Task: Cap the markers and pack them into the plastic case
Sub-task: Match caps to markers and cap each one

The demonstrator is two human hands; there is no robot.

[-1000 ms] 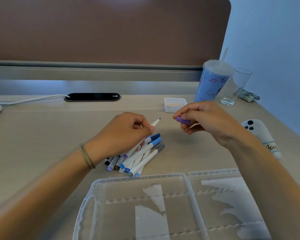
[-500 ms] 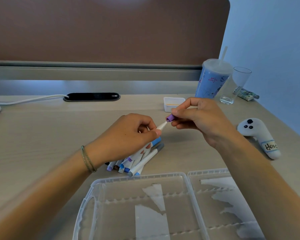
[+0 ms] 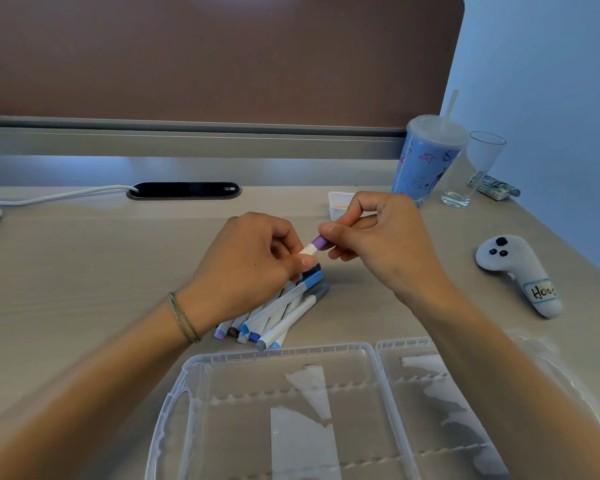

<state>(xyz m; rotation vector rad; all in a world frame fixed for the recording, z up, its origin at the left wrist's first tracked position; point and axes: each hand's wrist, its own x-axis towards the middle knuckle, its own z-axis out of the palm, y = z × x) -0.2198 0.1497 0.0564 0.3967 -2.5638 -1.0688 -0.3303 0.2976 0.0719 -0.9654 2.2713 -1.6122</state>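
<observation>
Both hands meet over the middle of the desk point(image 3: 84, 271). The left hand point(image 3: 253, 268) has its fingers curled round the white barrel of a marker point(image 3: 308, 250), with the thumb pressed along it near the tip end, so only a short white stretch shows past the knuckles. The right hand point(image 3: 378, 244) pinches a purple cap point(image 3: 319, 242) between thumb and forefinger, the other fingers folded in beneath; the cap sits on the end of that marker, though I cannot tell whether it is pushed fully home. Under the left hand, lying on the desk, is a loose pile of markers point(image 3: 278, 313) with white barrels and blue, grey and lilac ends, fanned out with their lower ends pointing toward the case. The clear plastic case point(image 3: 194, 362) lies open flat at the near edge of the desk, its two halves side by side, and no markers lie in it; torn scraps of a white label show through the bottom. The right forearm crosses over the right half. At the back of the desk a white cable point(image 3: 59, 195) runs to a dark oval slot point(image 3: 184, 190). To the right stand a small white tray point(image 3: 340, 202), partly hidden behind the right hand, a blue tumbler point(image 3: 426, 157) with a lid and straw, and a clear glass point(image 3: 475, 168) just beside it. A pale soft toy point(image 3: 520, 271) with dark dots and a handwritten tag lies near the right edge.
</observation>
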